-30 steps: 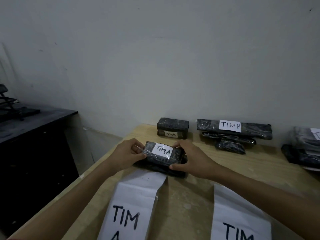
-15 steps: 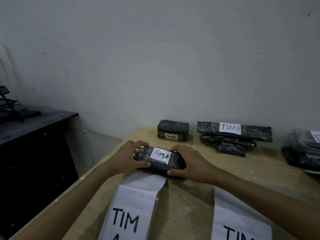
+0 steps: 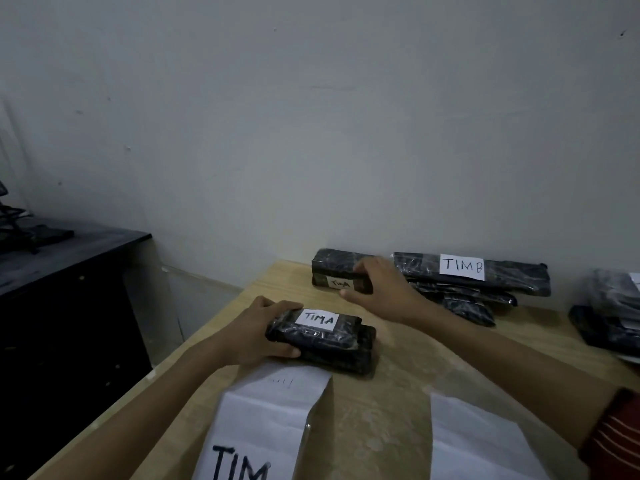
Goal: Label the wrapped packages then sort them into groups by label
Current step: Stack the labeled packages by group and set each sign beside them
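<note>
At the left end of the wooden surface, seen from the head camera, the person's left hand grips the near package. Its fingers curl over the left end and its thumb presses the near side. The black wrap faces up so that its white label, reading TIM A, can be read. There seems to be a second dark bundle beneath it, though I cannot say so for certain.

The right hand is stretched out to the far package against the wall. Its fingers are curled over the top of the right end and its thumb is low on the front face, just beside a small TIM A tag. My guess is that the two A packages are about to be brought together as one group.

Just right of that hand lies the long package marked TIM B, on top of other dark bundles, and a separate pile sits at the right edge. Two white sheets lie nearest the person. The left sheet reads TIM and touches the near package, probably marking where that group goes. The right sheet lies well apart from both hands.
</note>
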